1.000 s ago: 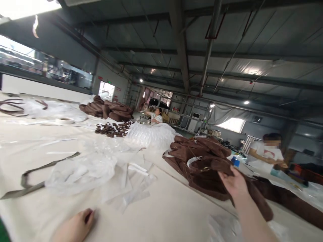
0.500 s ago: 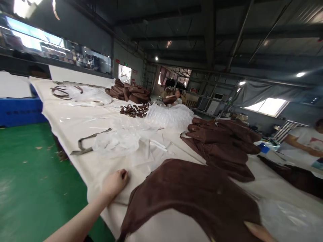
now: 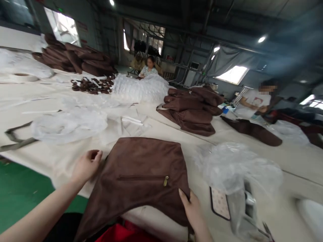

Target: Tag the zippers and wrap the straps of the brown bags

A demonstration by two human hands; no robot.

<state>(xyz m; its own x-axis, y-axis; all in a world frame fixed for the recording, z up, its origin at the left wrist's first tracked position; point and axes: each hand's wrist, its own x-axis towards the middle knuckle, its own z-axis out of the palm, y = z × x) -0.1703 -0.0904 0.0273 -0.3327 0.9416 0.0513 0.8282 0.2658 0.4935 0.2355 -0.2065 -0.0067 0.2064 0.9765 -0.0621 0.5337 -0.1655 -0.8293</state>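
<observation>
A brown bag [image 3: 148, 158] with a curved opening and a brass zipper pull [image 3: 166, 181] lies flat on the cloth-covered table in front of me. My right hand [image 3: 193, 210] grips its right edge, thumb on top and the other fingers hidden underneath. Beside the bag's upper left edge is my left hand [image 3: 87, 166], its fingers curled in with a dark gap inside and nothing visible in them. Whether it touches the bag I cannot tell.
Crumpled clear plastic [image 3: 232, 164], a phone-like patterned object [image 3: 220, 203] and scissors [image 3: 267, 232] lie at right. Further off are stacked brown bags [image 3: 191, 107], small brown pieces [image 3: 92, 84] and a plastic bag pile [image 3: 141, 88]. Two people [image 3: 256, 101] are beyond the table.
The view has swung right and down. The bag now lies flatter and shows its zipper. My right hand has come further into view on its edge; my left stays curled, now closer to the bag.
</observation>
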